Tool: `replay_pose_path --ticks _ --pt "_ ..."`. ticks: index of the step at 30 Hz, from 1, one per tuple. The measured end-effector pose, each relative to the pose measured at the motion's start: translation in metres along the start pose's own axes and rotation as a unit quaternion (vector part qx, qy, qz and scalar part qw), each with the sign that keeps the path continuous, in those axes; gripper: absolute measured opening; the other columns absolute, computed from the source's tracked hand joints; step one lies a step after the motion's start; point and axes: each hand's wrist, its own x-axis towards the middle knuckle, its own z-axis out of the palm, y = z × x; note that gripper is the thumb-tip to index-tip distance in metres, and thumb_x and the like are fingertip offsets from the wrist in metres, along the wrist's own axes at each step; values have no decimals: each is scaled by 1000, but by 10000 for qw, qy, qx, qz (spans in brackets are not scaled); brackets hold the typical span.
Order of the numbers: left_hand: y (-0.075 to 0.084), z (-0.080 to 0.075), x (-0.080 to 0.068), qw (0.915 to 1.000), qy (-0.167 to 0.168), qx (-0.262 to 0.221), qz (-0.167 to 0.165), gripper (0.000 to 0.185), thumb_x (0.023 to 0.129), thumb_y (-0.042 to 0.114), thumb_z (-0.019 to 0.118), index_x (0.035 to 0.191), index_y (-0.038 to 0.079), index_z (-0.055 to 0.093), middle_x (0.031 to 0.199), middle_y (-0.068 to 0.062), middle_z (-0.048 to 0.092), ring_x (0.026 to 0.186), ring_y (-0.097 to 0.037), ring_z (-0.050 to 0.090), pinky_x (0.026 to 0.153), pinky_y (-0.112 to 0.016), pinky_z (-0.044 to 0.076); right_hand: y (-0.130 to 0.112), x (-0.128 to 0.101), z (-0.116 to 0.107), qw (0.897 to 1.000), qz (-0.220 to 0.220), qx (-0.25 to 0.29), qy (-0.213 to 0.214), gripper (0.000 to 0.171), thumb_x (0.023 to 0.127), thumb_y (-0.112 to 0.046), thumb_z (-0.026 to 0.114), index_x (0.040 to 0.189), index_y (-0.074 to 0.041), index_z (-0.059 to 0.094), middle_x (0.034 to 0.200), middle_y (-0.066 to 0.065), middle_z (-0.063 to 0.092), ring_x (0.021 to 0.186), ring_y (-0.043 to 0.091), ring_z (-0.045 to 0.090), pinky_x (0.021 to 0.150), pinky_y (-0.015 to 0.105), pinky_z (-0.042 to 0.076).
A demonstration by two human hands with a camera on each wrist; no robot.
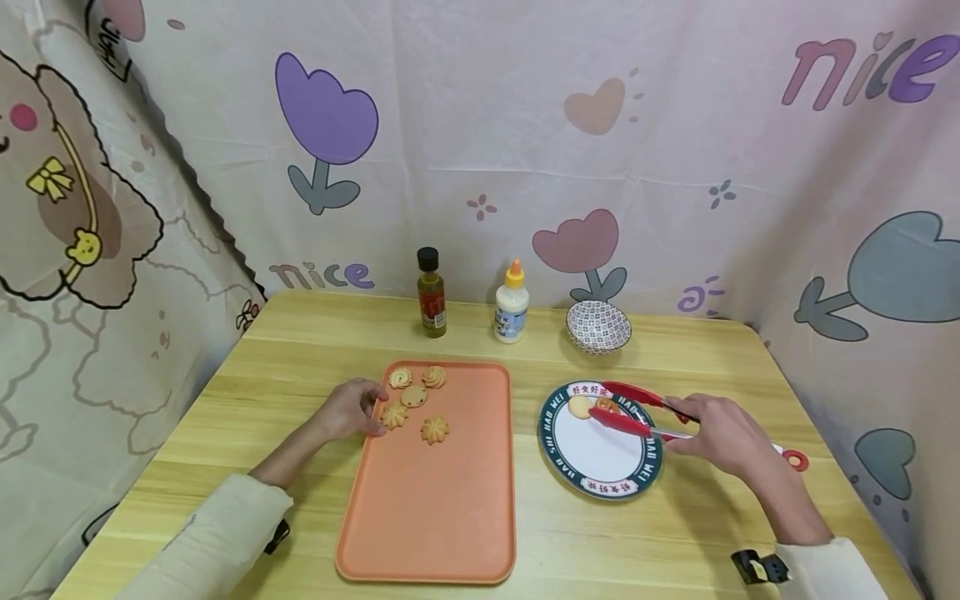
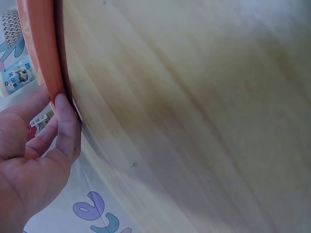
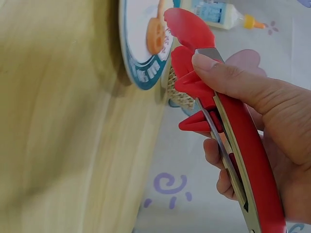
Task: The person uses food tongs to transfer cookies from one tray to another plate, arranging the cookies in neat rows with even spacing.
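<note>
My left hand (image 1: 351, 410) pinches the left rim of an orange tray (image 1: 435, 508), thumb and fingers on its edge in the left wrist view. Several cookies lie toward the tray's far end, among them a flower-shaped cookie (image 1: 434, 430) and a round dotted cookie (image 1: 413, 396). In my right hand (image 1: 723, 435) is a pair of red tongs (image 3: 243, 136), gripped around its arms. The tong heads are spread apart over a plate (image 1: 600, 454) with a dark teal rim. On it lie a pale round cookie (image 1: 580, 407) and a browner cookie (image 1: 607, 405), partly hidden by the tongs.
Along the back of the wooden table (image 1: 322, 333) stand a dark-capped sauce bottle (image 1: 432, 302), a white bottle with an orange tip (image 1: 512, 308) and a patterned bowl (image 1: 598, 327). A printed curtain (image 1: 465, 108) hangs close behind and at both sides.
</note>
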Motion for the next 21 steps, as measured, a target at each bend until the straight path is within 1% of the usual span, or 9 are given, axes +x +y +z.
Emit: replay_pose_path --ticks 6,14,16,21 --pt "1 0 0 9998 13 164 -73 43 70 0 80 107 -3 60 93 -13 49 70 -15 47 55 -25 44 -16 9 -2 9998 -140 47 93 72 66 -38 85 126 -7 61 117 24 63 102 40 57 83 55 49" --pt "2 -2 2 9997 -58 213 -112 44 69 1 81 107 -3 59 93 -13 49 70 -16 47 55 -25 43 -41 23 1 9995 -296 110 -17 71 68 -38 83 128 -8 60 122 23 61 109 41 56 89 55 48" --pt "2 -2 2 9997 -80 237 -69 44 69 1 81 107 -3 59 93 -13 49 70 -16 47 56 -26 43 -48 27 3 9991 -416 121 -24 71 68 -38 83 128 -9 60 122 22 61 109 40 56 90 54 48" --pt "2 -2 1 9996 -71 221 -132 44 68 0 81 107 -3 59 92 -13 49 70 -17 47 56 -26 43 -67 35 10 9956 -879 306 -110 70 67 -38 84 127 -9 61 121 18 63 106 33 59 89 51 49"
